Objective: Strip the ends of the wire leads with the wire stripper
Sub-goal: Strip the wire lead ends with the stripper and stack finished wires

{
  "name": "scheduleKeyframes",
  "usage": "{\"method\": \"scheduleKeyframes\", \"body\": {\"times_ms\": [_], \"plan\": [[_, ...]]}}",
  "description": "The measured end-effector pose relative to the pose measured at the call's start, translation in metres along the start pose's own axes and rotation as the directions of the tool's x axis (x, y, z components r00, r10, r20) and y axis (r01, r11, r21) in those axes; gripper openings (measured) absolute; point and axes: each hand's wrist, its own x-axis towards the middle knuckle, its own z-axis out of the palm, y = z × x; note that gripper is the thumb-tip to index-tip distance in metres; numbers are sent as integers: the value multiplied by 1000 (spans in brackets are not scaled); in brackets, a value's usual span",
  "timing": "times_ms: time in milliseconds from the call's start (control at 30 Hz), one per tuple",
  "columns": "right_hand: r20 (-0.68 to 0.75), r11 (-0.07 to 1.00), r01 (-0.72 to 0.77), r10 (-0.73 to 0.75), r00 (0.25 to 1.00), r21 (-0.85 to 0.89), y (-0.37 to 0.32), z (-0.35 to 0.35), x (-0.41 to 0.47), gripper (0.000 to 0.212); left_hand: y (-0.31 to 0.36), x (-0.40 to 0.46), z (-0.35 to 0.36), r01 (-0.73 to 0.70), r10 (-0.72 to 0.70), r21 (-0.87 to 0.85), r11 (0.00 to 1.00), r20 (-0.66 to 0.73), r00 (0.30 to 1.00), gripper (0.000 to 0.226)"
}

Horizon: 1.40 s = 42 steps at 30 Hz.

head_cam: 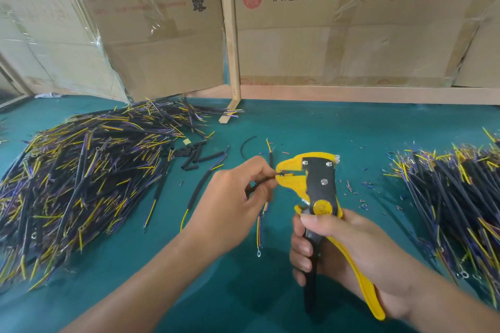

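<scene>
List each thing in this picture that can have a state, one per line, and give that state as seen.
Wire stripper: upright, nose at the lead's end.
Wire lead: its end in the stripper's nose.
Left hand: pinches the wire lead.
Right hand: grips the stripper's handles.
Left pile of leads: heaped on the table.
Right pile of leads: heaped on the table.

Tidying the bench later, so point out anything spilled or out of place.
Tiny cut insulation bits lie scattered on the teal table mat right of the yellow-and-black wire stripper. A few short black sleeve pieces lie loose beside the large left pile of wire leads.
</scene>
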Motion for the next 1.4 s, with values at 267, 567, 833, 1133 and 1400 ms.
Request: {"method": "scheduleKeyframes", "body": {"times_ms": [267, 567, 833, 1133, 1400], "plan": [[-65, 997, 69, -66, 996, 45, -8, -6, -2, 29, -6, 5, -5, 28, -30, -55, 998, -38, 999, 14], [-72, 999, 41, -43, 996, -23, -6, -4, -1, 31, -5, 4, -5, 35, -37, -124, 992, -13, 999, 14], [-43, 999, 15, -16, 999, -42, -6, -7, -1, 31, -5, 5, -5, 18, -12, -165, 986, 35, 999, 15], [-53, 1000, -13, 12, 999, -21, -2, -9, 0, 33, -7, 5, -7, -36, 48, -149, 988, 78, 996, 10], [-113, 997, -16, 8, 994, -72, -3, -10, -1, 44, -8, 4, -11, -50, 66, -142, 989, 112, 992, 10]]}}
